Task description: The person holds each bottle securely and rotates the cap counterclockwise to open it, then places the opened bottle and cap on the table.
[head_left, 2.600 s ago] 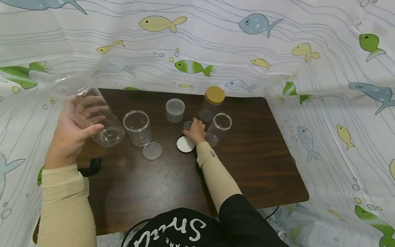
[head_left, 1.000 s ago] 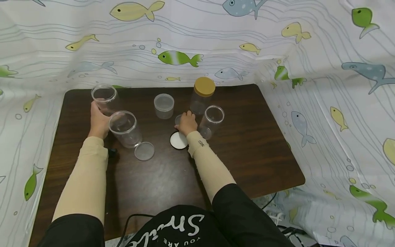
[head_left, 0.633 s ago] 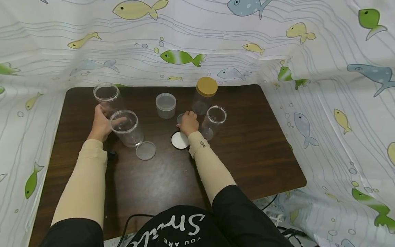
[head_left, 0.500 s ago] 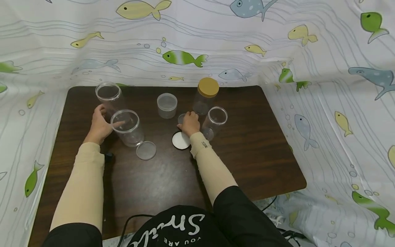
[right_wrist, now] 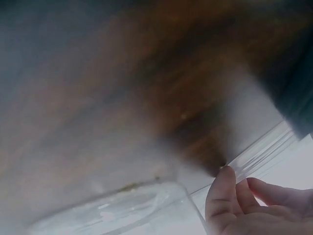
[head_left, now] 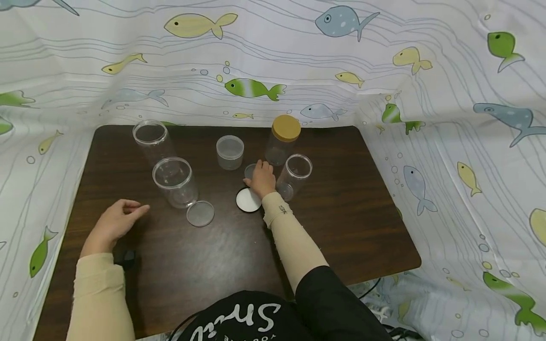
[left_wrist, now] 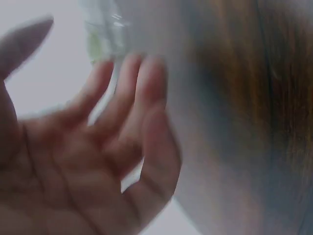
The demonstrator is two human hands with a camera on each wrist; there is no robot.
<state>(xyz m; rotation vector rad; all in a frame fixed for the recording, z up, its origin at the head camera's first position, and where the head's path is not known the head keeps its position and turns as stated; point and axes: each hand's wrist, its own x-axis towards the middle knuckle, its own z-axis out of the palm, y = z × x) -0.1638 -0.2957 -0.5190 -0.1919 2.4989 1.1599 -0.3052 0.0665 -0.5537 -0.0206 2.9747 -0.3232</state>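
My left hand [head_left: 117,222] hovers over the table's left side, fingers loosely bent with nothing in them; its palm and fingers [left_wrist: 156,142] fill much of the left wrist view. Beyond it a tall clear jar [head_left: 157,149] stands open at the back left, with a second open clear jar [head_left: 181,192] in front. My right hand [head_left: 263,180] holds a small clear lid [head_left: 250,171] low at the table, thumb and fingers at its edge. A white disc-shaped lid with a black rim [head_left: 249,200] lies beside that wrist. A slim open jar [head_left: 290,184] stands just to its right.
Behind the right hand stand a jar with a yellow cap [head_left: 286,128] and a small frosted tub [head_left: 230,154]. Another clear lid [head_left: 200,213] lies in front of the left jars. A fish-print sheet [head_left: 251,47] surrounds the brown table [head_left: 350,222].
My left hand has lowered the tall clear jar onto the back left of the table, released it and drawn back toward me. The right hand has stayed at the small clear lid.
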